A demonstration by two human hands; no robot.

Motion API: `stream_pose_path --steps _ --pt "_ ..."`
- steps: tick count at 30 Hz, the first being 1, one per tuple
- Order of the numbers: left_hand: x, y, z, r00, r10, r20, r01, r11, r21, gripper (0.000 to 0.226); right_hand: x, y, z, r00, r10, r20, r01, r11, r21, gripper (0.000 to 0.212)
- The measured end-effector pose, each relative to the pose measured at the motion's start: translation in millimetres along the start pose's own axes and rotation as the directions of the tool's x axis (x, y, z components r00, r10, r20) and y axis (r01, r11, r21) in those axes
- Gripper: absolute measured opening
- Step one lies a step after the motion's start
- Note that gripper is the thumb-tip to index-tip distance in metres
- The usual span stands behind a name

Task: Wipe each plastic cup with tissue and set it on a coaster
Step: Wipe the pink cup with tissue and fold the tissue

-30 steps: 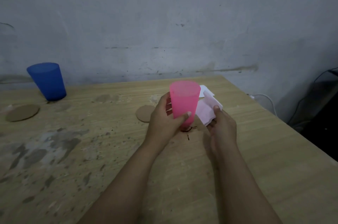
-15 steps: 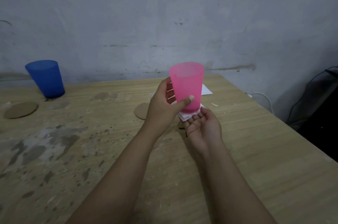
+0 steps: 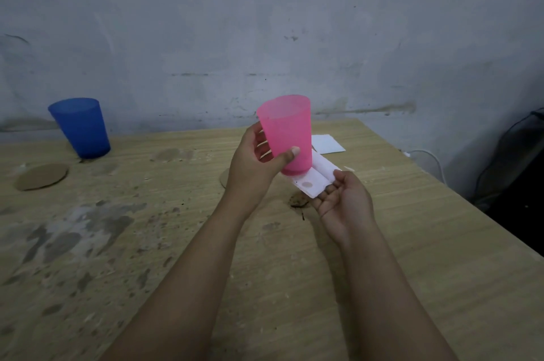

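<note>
My left hand (image 3: 253, 166) grips a pink plastic cup (image 3: 287, 130) upright above the table, thumb in front and fingers behind. My right hand (image 3: 344, 201) is palm up just below and right of the cup's base. A folded white tissue (image 3: 313, 185) with a small brown spot lies across its fingers, with the thumb tip on the tissue's edge. The tissue touches the cup's bottom rim. A blue plastic cup (image 3: 81, 128) stands at the far left. One brown round coaster (image 3: 41, 176) lies in front of it; another coaster (image 3: 223, 179) shows partly behind my left wrist.
A white sheet (image 3: 326, 144) lies flat on the wooden table (image 3: 412, 242) behind the pink cup. A dark wet stain (image 3: 298, 201) marks the wood under my hands. The table's right edge runs diagonally, with a white cable (image 3: 426, 154) and dark objects beyond it.
The pink cup has come up off the table and tilted slightly. My right hand turned palm up and brought the tissue under the cup's base, then slid it a little to the right.
</note>
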State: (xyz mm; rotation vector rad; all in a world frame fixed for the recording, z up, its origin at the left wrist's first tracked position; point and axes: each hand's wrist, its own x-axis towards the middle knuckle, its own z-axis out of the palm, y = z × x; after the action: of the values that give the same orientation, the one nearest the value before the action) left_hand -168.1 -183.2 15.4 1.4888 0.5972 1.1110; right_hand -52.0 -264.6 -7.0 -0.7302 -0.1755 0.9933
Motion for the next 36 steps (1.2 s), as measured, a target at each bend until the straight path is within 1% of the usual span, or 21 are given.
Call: stream_pose_path --steps 3,7,10,12,14,17,27,30,33,36 --pt "0 1 0 1.0 -0.008 0.001 0.008 1.0 -0.01 0.067 0 1 0 0.999 -0.045 -0.023 0.044 0.999 -0.029 0.024" --pt "-2 0 3 1.0 -0.006 0.018 0.006 1.0 0.007 0.066 1 2 2 0.996 -0.087 0.01 0.087 0.996 -0.027 0.027" --pt "-3 1 5 1.0 0.0 0.024 -0.001 1.0 0.019 0.067 2 4 3 0.995 -0.092 0.033 0.093 0.995 -0.046 0.028" --pt "-3 2 6 1.0 0.003 0.021 -0.003 1.0 0.02 0.067 2 7 4 0.996 -0.085 0.027 0.086 0.995 -0.039 0.031" --pt "-3 3 6 1.0 0.003 0.019 -0.003 1.0 0.01 0.066 2 8 5 0.996 -0.078 0.032 0.078 0.997 0.015 0.033" --pt "-4 4 8 1.0 0.004 0.009 -0.004 1.0 -0.014 0.064 0 9 7 0.996 -0.067 0.056 0.063 0.996 0.067 0.028" --pt "-5 4 11 0.999 0.032 -0.033 -0.034 0.998 -0.053 0.06 -4 16 10 0.994 0.024 0.11 -0.032 0.997 0.065 0.028" --pt "-5 3 9 0.998 0.044 -0.055 -0.047 0.998 -0.05 0.063 -5 17 10 0.994 0.054 0.092 -0.062 0.994 0.087 0.025" --pt "-4 3 7 0.996 0.054 -0.073 -0.058 0.997 -0.049 0.063 -6 16 9 0.996 0.067 0.056 -0.072 0.993 0.092 0.023" --pt "-3 3 5 0.995 0.058 -0.078 -0.062 0.997 -0.052 0.06 -8 13 10 0.996 0.075 0.044 -0.078 0.993 0.093 0.026"
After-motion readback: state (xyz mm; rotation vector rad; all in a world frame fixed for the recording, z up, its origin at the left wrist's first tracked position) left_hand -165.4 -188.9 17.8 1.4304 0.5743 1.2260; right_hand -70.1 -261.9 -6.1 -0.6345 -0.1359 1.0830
